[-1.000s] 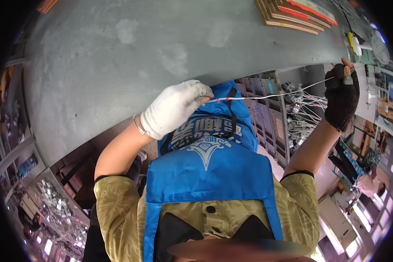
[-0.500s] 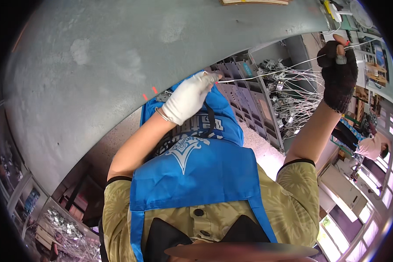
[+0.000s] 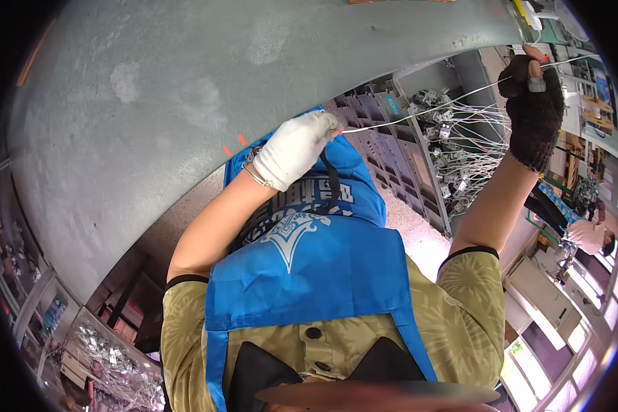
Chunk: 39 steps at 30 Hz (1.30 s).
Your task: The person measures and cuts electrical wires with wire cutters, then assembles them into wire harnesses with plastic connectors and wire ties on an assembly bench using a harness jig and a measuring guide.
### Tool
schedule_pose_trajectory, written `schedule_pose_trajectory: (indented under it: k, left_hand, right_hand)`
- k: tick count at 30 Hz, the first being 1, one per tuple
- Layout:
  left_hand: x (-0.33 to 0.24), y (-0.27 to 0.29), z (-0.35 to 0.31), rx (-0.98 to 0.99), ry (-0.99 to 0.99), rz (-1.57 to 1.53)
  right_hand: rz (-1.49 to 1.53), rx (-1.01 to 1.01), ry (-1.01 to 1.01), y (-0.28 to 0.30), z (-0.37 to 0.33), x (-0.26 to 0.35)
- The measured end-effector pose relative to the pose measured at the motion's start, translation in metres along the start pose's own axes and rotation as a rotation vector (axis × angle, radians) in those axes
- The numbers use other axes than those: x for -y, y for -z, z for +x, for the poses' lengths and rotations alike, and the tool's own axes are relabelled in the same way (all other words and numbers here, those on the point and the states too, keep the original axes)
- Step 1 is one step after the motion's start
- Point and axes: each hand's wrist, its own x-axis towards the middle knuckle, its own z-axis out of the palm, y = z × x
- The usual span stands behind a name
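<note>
A thin white wire (image 3: 419, 117) runs taut between my two hands, just off the table's near edge. My left hand (image 3: 299, 150), in a white glove, pinches one end of it; a bit of red shows at the fingertips. In a black fingerless glove, my right hand (image 3: 534, 113) is raised at the far right and closed on the wire, with another small red bit by the thumb. Beyond that hand the wire carries on toward the right rim. My blue apron (image 3: 302, 275) lies below the left hand.
The grey table (image 3: 151, 89) fills the upper left, with two red marks (image 3: 234, 145) near its edge. Past the wire stands a slatted grey crate (image 3: 391, 151) beside a heap of metal parts with white wires (image 3: 460, 151). Another person (image 3: 587, 235) is at the far right.
Both hands keep their grip on the wire and have hardly moved. The view has shifted slightly.
</note>
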Motion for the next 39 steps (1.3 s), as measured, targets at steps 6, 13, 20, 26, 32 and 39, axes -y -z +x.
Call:
schedule_pose_trajectory:
  k: [6, 13, 20, 26, 32, 39]
  left_hand:
    - [-0.005, 0.002, -0.001, -0.004, -0.104, 0.217]
    - [-0.009, 0.004, -0.004, 0.021, -0.118, 0.439]
    - [-0.006, -0.004, -0.006, -0.065, -0.098, 0.477]
    - [-0.007, -0.006, -0.005, -0.109, -0.028, 0.302]
    - [-0.005, -0.004, -0.004, -0.057, 0.052, -0.027]
    - [-0.009, 0.005, -0.014, 0.020, 0.233, -0.514]
  right_hand:
    - [-0.076, -0.085, -0.038, -0.005, 0.001, 0.005]
    - [-0.166, -0.199, -0.070, -0.025, 0.002, 0.012]
    - [-0.225, -0.264, -0.125, -0.020, 0.000, 0.014]
    - [-0.086, -0.102, 0.008, -0.009, 0.008, 0.007]
    - [-0.285, -0.302, -0.116, -0.019, 0.001, 0.016]
    - [-0.272, -0.289, -0.109, -0.009, 0.004, 0.017]
